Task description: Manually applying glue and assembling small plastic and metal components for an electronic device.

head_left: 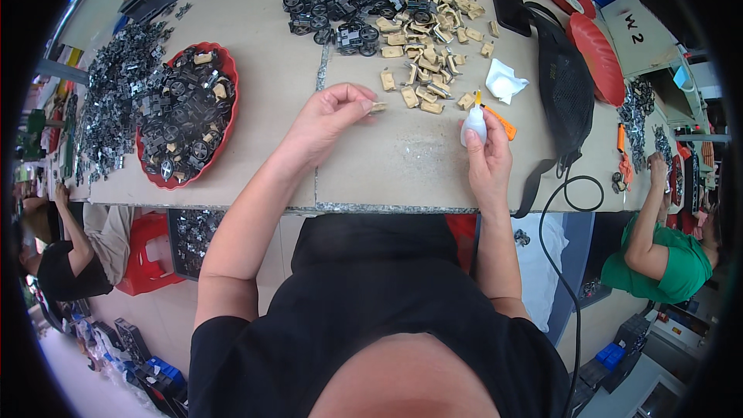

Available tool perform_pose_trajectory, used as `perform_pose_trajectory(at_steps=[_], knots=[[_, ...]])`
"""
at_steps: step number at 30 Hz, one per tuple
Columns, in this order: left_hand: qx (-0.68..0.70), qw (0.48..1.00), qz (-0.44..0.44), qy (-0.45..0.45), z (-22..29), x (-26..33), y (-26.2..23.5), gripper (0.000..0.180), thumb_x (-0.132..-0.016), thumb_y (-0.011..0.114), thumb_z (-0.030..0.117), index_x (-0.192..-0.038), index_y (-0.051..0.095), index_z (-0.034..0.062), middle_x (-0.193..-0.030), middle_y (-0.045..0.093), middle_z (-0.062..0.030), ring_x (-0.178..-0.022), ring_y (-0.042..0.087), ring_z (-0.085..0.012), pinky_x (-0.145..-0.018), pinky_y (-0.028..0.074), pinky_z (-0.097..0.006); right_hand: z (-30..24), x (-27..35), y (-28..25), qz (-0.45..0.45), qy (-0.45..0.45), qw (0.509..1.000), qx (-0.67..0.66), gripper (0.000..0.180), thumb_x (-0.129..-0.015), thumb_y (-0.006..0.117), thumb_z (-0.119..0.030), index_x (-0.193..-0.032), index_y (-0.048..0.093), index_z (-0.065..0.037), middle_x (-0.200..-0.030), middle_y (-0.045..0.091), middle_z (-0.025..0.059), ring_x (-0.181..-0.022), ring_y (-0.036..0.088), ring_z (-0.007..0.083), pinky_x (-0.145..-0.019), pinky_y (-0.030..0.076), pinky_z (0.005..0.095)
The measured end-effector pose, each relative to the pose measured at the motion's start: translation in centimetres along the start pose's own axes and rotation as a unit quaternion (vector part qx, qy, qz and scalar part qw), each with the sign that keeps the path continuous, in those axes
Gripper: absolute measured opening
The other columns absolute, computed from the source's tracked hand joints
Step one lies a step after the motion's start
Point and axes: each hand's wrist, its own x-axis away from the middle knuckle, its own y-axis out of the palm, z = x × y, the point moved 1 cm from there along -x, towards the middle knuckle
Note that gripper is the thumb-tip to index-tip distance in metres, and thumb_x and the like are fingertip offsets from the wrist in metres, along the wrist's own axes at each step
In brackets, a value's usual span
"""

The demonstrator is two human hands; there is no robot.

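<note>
My left hand (329, 120) pinches a small tan plastic part (378, 107) between thumb and fingertips, just above the table. In my right hand (489, 162) is a small white squeeze bottle (473, 128) with a thin yellow nozzle pointing up and away from me. An orange-handled tool (505, 125), partly hidden, lies beside the bottle. Beyond both hands spreads a loose heap of similar tan parts (422, 58). Behind it are piled black toy vehicle frames with wheels (356, 35).
At left stand a red scalloped tray (234, 77) of black assemblies and a heap of dark small parts (116, 93). A crumpled white tissue (505, 81), a black bag (563, 77) and a cable (546, 220) lie to the right. Co-workers (658, 259) sit on both sides.
</note>
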Motion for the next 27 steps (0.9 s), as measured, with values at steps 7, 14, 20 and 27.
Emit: perform_pose_trajectory(at_steps=[7,14,20,27], knots=[[0.369,0.921,0.032,-0.118,-1.4,1.7,2.1,0.016,-0.092,0.046,0.007,-0.105,0.050,-0.0009,-0.103,0.057,-0.0188,-0.105,0.056,-0.0316,-0.085,0.053,-0.034,-2.9,0.1,1.2,-0.040,0.144,0.954,-0.259,0.036,-0.086,0.058,-0.006,-0.119,0.046,-0.001,-0.101,0.057,0.0089,-0.075,0.056,0.0116,-0.067,0.044,0.0226],[0.337,0.932,0.055,-0.119,-1.8,2.5,2.4,0.027,-0.092,0.044,0.004,-0.117,0.044,-0.0076,-0.104,0.057,-0.0197,-0.104,0.057,-0.0302,-0.089,0.051,-0.030,-2.0,0.0,3.3,-0.027,0.207,0.869,-0.448,0.028,-0.084,0.063,-0.012,-0.108,0.053,-0.003,-0.091,0.057,0.0050,-0.067,0.045,0.0110,-0.060,0.037,0.0236],[0.332,0.931,0.080,-0.132,-1.5,2.9,2.1,0.027,-0.090,0.048,0.002,-0.116,0.047,-0.0067,-0.104,0.057,-0.0155,-0.101,0.057,-0.0244,-0.091,0.049,-0.030,-1.4,-0.3,3.3,-0.032,0.227,0.851,-0.473,0.024,-0.087,0.060,-0.019,-0.105,0.055,-0.004,-0.087,0.054,0.0033,-0.067,0.042,0.0116,-0.061,0.037,0.0259],[0.198,0.969,0.073,-0.129,-1.5,3.5,3.1,0.027,-0.088,0.054,0.004,-0.113,0.051,-0.0055,-0.099,0.060,-0.0111,-0.093,0.062,-0.0211,-0.085,0.051,-0.027,-1.8,-0.3,4.7,-0.036,0.274,0.802,-0.529,0.023,-0.090,0.055,-0.022,-0.108,0.054,-0.007,-0.091,0.060,0.0055,-0.072,0.053,0.0132,-0.067,0.047,0.0306]])
